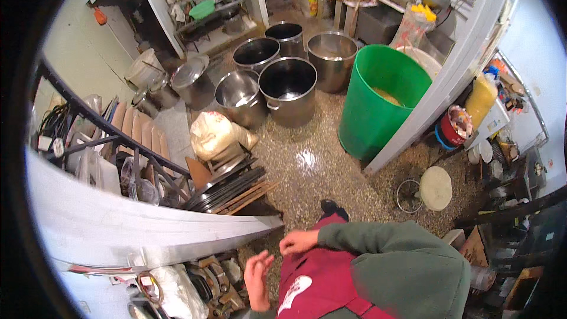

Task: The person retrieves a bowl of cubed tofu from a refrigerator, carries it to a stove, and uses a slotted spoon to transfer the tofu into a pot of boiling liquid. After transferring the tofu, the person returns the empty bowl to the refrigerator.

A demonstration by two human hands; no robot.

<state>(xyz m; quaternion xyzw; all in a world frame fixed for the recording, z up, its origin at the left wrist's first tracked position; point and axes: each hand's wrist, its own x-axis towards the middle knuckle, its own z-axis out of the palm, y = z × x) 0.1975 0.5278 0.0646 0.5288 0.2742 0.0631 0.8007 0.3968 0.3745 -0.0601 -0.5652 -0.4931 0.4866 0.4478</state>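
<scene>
Both left hand [258, 279], fingers apart, and right hand [299, 241], half-curled, are by a maroon cloth apron [326, 276].

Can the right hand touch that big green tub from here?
Probably not without stepping nearer: the right hand is close to the red apron, and a stretch of floor separates it from the green tub.

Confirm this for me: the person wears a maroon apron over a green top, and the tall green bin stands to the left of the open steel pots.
One side is wrong: the tall green bin stands to the right of the open steel pots, as the head view shows. The maroon apron over a green top is right.
</scene>
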